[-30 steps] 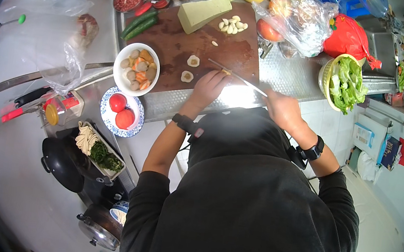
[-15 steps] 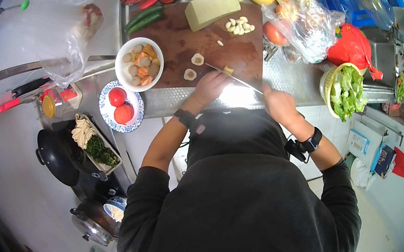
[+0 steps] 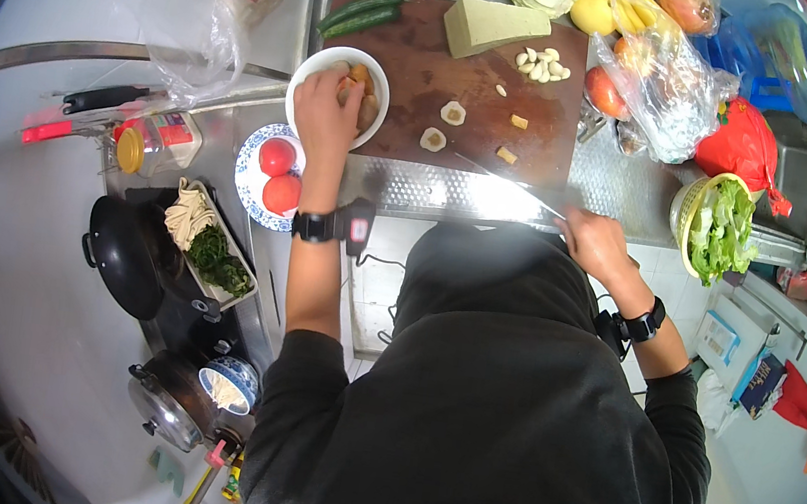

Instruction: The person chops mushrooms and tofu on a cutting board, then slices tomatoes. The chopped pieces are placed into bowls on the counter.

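Observation:
My left hand (image 3: 329,107) reaches into a white bowl (image 3: 296,78) of cut round and orange pieces (image 3: 367,96). Its fingers curl down among them, and what they grip is hidden. In my right hand (image 3: 596,241) is a knife (image 3: 512,187), its blade pointing left across the front edge of the brown cutting board (image 3: 412,102). Two whitish rounds with brown centres (image 3: 453,113) lie on the board, with two small yellow-brown pieces (image 3: 506,155) to their right. Farther back are garlic cloves (image 3: 544,67), a pale green block (image 3: 491,31) and two cucumbers (image 3: 364,18).
Tomatoes on a blue-patterned plate (image 3: 246,205) stand left of the board, close to my left forearm. Right of it are bagged fruit (image 3: 660,92), a red bag (image 3: 739,147) and a basket of lettuce (image 3: 723,231). A black wok (image 3: 121,253) sits at lower left.
My left hand has left the board and gone left into the bowl. Two separate yellow-brown pieces now show where one lay by the blade. The knife has drawn back toward me.

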Available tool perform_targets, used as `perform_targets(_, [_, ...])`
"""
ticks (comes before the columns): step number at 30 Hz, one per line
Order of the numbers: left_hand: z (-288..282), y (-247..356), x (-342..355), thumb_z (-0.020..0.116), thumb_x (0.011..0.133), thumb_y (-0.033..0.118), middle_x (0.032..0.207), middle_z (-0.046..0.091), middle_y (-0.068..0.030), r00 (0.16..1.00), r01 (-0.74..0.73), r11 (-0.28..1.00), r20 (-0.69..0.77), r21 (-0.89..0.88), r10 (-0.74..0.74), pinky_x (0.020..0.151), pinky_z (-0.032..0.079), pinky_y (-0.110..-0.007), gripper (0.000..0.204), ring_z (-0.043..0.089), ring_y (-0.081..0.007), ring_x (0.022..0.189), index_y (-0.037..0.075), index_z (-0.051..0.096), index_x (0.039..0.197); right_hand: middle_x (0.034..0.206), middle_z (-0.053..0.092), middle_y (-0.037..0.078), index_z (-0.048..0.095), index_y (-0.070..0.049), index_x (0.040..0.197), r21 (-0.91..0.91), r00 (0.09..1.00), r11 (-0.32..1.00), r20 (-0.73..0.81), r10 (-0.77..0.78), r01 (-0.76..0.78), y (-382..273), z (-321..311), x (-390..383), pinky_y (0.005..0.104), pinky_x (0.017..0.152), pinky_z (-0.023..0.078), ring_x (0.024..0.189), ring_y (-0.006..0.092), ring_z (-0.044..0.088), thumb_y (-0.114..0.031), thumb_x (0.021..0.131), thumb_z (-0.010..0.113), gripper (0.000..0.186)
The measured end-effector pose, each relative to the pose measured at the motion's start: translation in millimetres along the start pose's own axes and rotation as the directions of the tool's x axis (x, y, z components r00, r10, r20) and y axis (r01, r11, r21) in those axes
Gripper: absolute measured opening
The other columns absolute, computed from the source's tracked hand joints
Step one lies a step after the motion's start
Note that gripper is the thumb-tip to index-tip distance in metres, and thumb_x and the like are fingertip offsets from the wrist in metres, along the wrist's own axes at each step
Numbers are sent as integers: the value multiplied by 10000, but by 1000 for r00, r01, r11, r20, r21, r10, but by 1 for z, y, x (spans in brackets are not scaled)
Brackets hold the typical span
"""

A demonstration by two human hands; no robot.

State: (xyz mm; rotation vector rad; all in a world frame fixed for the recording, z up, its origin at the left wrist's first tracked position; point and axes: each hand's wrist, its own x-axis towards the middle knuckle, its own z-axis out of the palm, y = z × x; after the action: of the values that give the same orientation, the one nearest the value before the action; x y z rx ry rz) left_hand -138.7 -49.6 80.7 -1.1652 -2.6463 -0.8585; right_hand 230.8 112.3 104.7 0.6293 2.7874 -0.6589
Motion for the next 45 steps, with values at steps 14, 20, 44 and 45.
perform_targets(14, [3,49,-13,783,725,137,822,645,-48,1000,15,942,-14,-336,-21,723,474,-346,214,598,-223,787,80,667,895,702,631,178,585,-65,926,34,976,987,-149,158,-155,16,3,1,484,597,489,678,395,622,-280,938,544,220])
perform_targets(20, [70,104,-73,777,756,75,906,649,-18,741,489,569,659,-661,129,671,477,-227,239,599,-87,753,47,669,967,724,631,197,574,-66,963,121,960,959,-86,266,-255,16,6,-3,507,628,478,712,411,619,-285,946,528,225])
perform_targets(44, [117,89,-94,766,716,125,874,611,-70,895,-400,810,8,-428,446,715,495,-362,185,587,-266,818,66,654,850,731,632,197,556,-56,1011,158,944,939,-73,321,-306,-9,-10,-2,504,642,484,713,411,620,-268,954,504,226])
perform_targets(45, [118,88,-93,764,716,119,875,611,-72,888,-411,798,5,-441,461,714,494,-364,181,585,-267,814,62,652,846,730,632,193,554,-55,1006,150,951,946,-71,300,-287,-12,-11,-3,502,642,486,712,408,621,-261,952,504,219])
